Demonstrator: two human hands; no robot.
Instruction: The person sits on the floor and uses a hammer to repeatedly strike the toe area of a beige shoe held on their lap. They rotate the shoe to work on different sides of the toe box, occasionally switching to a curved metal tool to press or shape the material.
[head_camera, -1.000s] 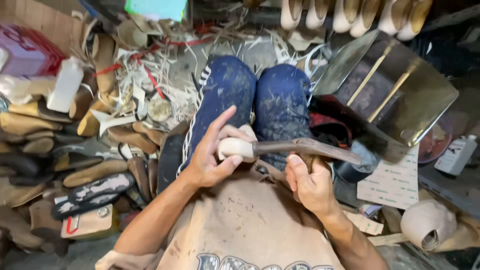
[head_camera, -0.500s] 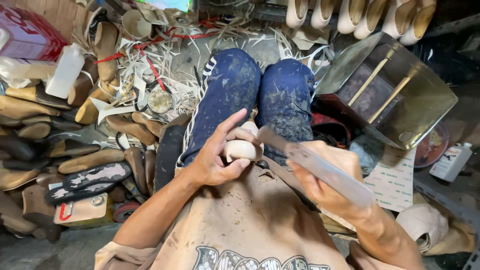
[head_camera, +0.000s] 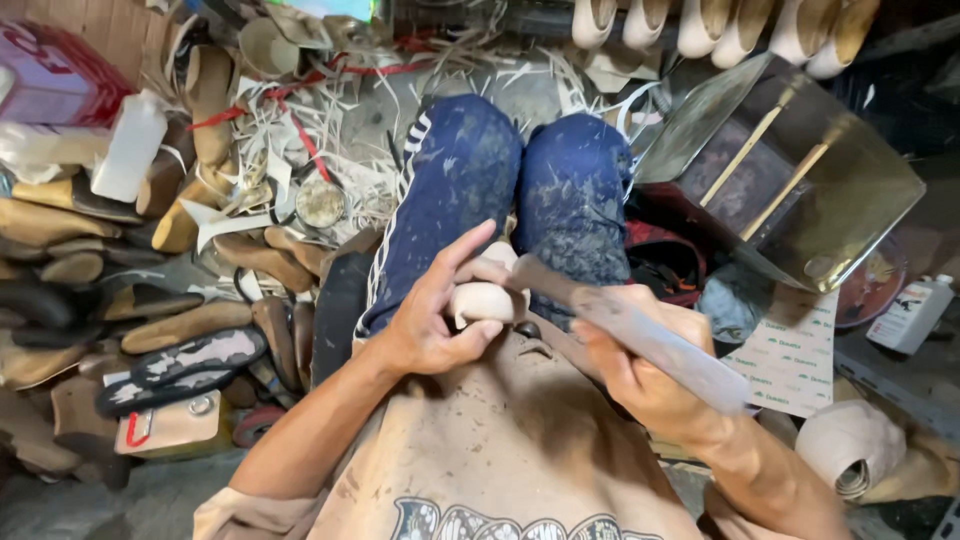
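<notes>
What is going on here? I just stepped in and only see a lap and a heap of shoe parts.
A seated person grips a small pale block in the left hand and lays a long flat tool, held in the right hand, against it over the knees. Soles and pale shavings litter the floor.

Person wears a tan short-sleeved shirt, dirty and speckled with dark spots, with a dark graphic print low on the chest. Dark blue trousers smeared with pale dust, white stripes down the outer left leg. Both forearms bare, left hand and right hand ungloved.
</notes>
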